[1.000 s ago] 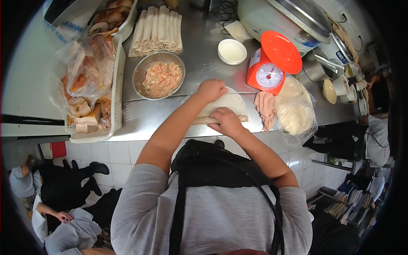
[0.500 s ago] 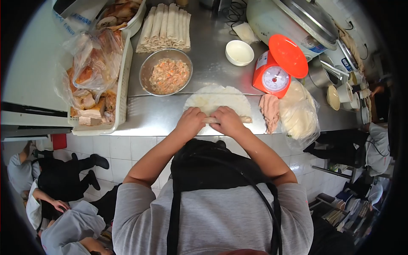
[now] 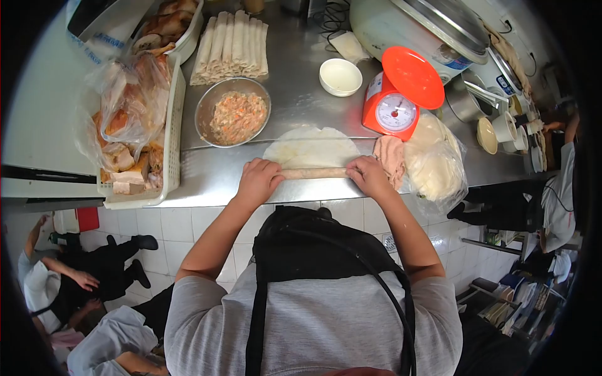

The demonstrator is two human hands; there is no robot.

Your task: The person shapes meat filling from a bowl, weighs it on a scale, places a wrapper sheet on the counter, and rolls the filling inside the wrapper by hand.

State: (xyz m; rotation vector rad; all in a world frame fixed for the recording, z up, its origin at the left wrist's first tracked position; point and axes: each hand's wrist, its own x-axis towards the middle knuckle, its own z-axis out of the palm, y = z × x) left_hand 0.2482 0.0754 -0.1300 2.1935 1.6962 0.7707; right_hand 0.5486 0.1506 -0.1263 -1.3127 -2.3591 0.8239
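A long, thin spring roll point(image 3: 315, 173) lies along the near edge of a pale round wrapper point(image 3: 310, 149). My left hand point(image 3: 258, 183) is closed around its left end. At the other end, my right hand point(image 3: 370, 177) pinches the roll between thumb and fingers. Beyond the sheet, to the left, stands a metal bowl point(image 3: 202, 127) of minced filling point(image 3: 237, 118) with orange bits. Finished rolls point(image 3: 231, 47) are stacked behind that bowl. A plastic bag of wrappers point(image 3: 436, 166) lies to the right, beside a crumpled pink cloth point(image 3: 390, 160).
A red dial scale point(image 3: 396, 113) and a white bowl point(image 3: 340, 78) stand at the back right. On the left is a white basket point(image 3: 174, 135) of bagged meat. A large lidded pot point(image 3: 401, 31) sits farther back. Other people point(image 3: 116, 338) are on both sides.
My hands have spread from the middle of the roll to its two ends. The roll's middle now shows between them. The view has shifted slightly.
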